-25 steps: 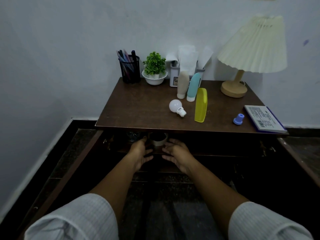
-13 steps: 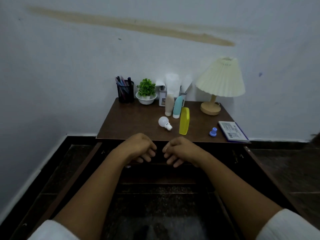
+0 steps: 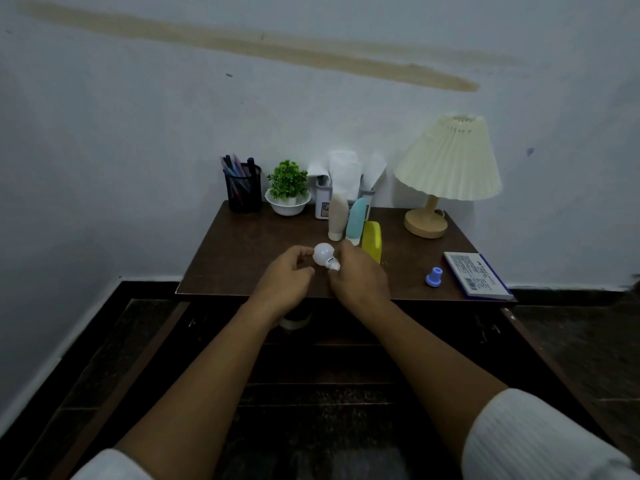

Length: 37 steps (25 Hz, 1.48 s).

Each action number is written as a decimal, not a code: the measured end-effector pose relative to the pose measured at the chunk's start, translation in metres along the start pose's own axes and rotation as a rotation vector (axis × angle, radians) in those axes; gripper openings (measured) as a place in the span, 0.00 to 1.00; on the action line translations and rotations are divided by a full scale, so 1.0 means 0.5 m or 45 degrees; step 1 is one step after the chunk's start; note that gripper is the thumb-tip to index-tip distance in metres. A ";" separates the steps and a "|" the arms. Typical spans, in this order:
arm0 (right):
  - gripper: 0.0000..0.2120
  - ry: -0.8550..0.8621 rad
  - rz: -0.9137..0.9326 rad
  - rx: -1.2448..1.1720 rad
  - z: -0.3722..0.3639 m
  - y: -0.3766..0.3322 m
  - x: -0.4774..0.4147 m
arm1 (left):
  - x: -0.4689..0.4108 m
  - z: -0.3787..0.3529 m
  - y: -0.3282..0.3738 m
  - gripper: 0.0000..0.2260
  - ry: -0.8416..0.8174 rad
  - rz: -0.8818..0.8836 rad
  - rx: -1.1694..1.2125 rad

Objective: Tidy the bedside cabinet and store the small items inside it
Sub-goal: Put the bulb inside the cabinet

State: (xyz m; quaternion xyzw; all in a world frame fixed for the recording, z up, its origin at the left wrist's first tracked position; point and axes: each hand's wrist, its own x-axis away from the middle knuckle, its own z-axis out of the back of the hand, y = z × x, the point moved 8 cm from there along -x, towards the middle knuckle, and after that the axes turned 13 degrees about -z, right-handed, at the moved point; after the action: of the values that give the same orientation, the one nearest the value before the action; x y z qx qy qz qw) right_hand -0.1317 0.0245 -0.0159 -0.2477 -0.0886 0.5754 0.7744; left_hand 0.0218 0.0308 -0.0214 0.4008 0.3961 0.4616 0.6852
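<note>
Found the left grip (image 3: 287, 277) wide and curved just left of the light bulb (image 3: 323, 255), forefinger tip at the globe, thumb apart beneath it, closed on nothing. Found the right grip (image 3: 360, 277) at the bulb's metal base, back of the hand toward the camera. Could not tell whether those fingers pinched the base or only touched it.

Placed the bulb near the middle of the cabinet (image 3: 242, 261) top, toward the near edge, apparently lying on the wood.

Judged the task to be at an early stage. Saw a roll of tape (image 3: 296, 322) in the dark open space just under the top, partly behind the left wrist, and made out nothing else inside. Counted these as left to store:
- just right of the bulb, a yellow case (image 3: 371, 242), a teal tube (image 3: 356, 221) and a cream tube (image 3: 337, 216);
- near the right edge, a blue cap (image 3: 434, 275) and a notebook (image 3: 476, 275).

Noted along the far edge a mesh pot (image 3: 242, 199) holding pens, a white bowl (image 3: 287, 207) holding a small green plant, a grey holder (image 3: 322, 202) stuffed with white paper, and a lamp (image 3: 450, 168) at the far right.
</note>
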 end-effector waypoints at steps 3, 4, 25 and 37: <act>0.06 -0.055 0.011 -0.190 0.000 0.017 0.009 | 0.003 0.003 0.007 0.22 -0.050 -0.083 -0.185; 0.06 -0.116 -0.011 -0.319 0.004 0.027 0.018 | 0.007 0.004 0.017 0.25 -0.063 -0.119 -0.249; 0.08 -0.946 -0.949 -1.154 -0.197 0.233 0.164 | 0.103 -0.194 -0.248 0.14 -0.194 0.737 0.378; 0.09 -0.740 -0.998 -1.418 -0.299 0.248 0.077 | 0.038 -0.217 -0.345 0.14 0.199 0.764 0.589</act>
State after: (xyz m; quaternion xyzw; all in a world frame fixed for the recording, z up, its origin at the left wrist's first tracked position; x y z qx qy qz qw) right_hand -0.1613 0.0449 -0.2106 -0.3916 -0.6508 0.1691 0.6281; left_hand -0.0180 0.0251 -0.2221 0.6064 0.4057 0.5691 0.3791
